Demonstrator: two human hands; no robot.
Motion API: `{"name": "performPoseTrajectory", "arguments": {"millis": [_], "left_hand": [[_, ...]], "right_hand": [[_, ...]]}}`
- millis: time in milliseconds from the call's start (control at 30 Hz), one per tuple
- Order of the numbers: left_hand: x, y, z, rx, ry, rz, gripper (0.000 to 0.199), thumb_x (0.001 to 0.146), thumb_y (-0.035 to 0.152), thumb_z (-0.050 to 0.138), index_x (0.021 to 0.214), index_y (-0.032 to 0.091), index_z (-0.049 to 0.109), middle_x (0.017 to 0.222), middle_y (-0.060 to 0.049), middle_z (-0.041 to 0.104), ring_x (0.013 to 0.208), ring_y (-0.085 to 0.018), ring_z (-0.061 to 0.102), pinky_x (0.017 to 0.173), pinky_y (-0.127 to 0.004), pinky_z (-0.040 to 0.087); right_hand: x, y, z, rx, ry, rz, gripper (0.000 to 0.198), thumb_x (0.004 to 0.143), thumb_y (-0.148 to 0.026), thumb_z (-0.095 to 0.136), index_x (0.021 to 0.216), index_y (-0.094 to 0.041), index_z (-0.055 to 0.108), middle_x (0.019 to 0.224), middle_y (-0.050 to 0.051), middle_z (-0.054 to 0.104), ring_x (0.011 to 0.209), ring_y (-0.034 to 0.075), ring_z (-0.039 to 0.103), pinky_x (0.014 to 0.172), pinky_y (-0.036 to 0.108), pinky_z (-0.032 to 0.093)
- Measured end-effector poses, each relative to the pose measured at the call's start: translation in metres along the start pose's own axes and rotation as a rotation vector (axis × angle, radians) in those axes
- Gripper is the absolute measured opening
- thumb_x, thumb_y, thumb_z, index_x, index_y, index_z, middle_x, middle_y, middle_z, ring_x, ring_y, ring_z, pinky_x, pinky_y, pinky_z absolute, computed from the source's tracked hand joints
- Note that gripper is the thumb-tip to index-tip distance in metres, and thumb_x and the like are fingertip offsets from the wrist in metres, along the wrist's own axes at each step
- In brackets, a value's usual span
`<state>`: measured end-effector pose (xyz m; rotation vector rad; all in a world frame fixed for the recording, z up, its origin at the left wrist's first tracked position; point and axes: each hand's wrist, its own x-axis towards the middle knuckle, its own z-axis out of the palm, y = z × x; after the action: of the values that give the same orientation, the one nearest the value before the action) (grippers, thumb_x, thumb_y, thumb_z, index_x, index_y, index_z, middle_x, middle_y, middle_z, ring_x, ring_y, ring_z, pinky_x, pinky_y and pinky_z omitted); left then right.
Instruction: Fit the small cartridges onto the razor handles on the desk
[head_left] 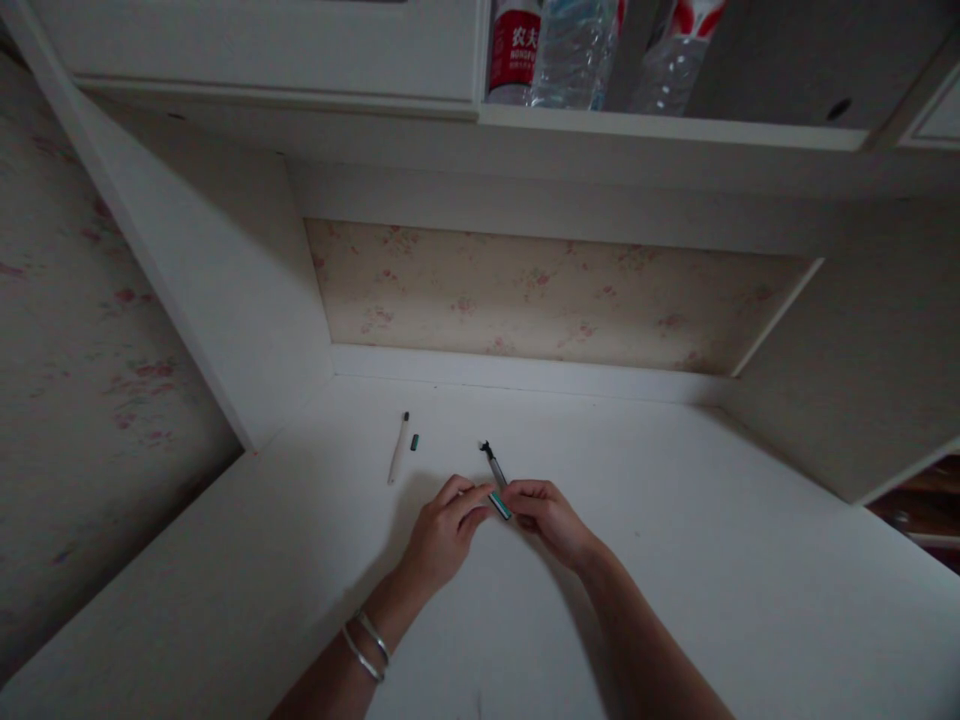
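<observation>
My left hand (448,527) pinches a small razor cartridge (499,505), black with a green strip, between thumb and fingers. Close beside it, my right hand (546,518) is closed around a razor handle (495,467), grey with a black forked end that points away from me. The handle's lower part is hidden by the right fingers. Beyond the left hand, a second razor cartridge (415,441) lies on the white desk (675,560). To its left is a thin white stick with a dark tip (398,450), which looks like a toothbrush.
Above the desk, an open shelf (675,125) holds several plastic bottles (574,50), one with a red label. White side panels (202,270) stand left and right. Floral wallpaper (540,295) shows at the back.
</observation>
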<state>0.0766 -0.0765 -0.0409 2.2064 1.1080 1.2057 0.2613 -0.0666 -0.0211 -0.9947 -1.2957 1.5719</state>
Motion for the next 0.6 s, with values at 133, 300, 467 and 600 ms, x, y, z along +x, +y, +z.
{"name": "performPoseTrajectory", "arguments": {"millis": [133,300,467,600], "left_hand": [[0.003,-0.001,-0.004,-0.114,0.021,0.003,0.017,0.089,0.02,0.053,0.1,0.023,0.066,0.087,-0.002,0.056,0.075,-0.012,0.056,0.068,-0.022,0.045],[0.005,0.005,-0.008,-0.161,0.025,-0.008,0.01,0.087,0.02,0.056,0.092,0.02,0.066,0.086,-0.002,0.058,0.075,-0.012,0.055,0.067,-0.021,0.045],[0.005,0.009,-0.013,-0.209,0.089,-0.047,0.013,0.09,0.022,0.052,0.094,0.02,0.063,0.089,-0.003,0.06,0.065,-0.01,0.054,0.058,-0.021,0.045],[0.005,0.011,-0.021,-0.225,0.193,-0.061,0.015,0.091,0.022,0.049,0.096,0.019,0.063,0.086,-0.003,0.06,0.056,-0.009,0.052,0.053,-0.021,0.046]], "right_hand": [[-0.003,-0.003,0.0,0.013,-0.033,0.032,0.018,0.067,-0.03,0.071,0.065,-0.013,0.067,0.055,-0.003,0.047,0.048,0.007,0.028,0.047,0.024,0.014],[-0.002,-0.004,0.0,0.064,-0.051,0.057,0.025,0.069,-0.036,0.072,0.063,-0.013,0.063,0.049,-0.005,0.04,0.044,0.007,0.026,0.044,0.023,0.014],[0.014,-0.002,0.0,-0.121,0.099,-0.05,0.034,0.082,-0.047,0.052,0.078,-0.015,0.06,0.056,-0.004,0.043,0.044,0.009,0.034,0.04,0.021,0.027],[0.038,0.007,0.022,-0.338,0.084,-0.132,0.029,0.086,-0.038,0.044,0.079,-0.014,0.06,0.057,-0.002,0.048,0.043,0.01,0.039,0.039,0.021,0.033]]}}
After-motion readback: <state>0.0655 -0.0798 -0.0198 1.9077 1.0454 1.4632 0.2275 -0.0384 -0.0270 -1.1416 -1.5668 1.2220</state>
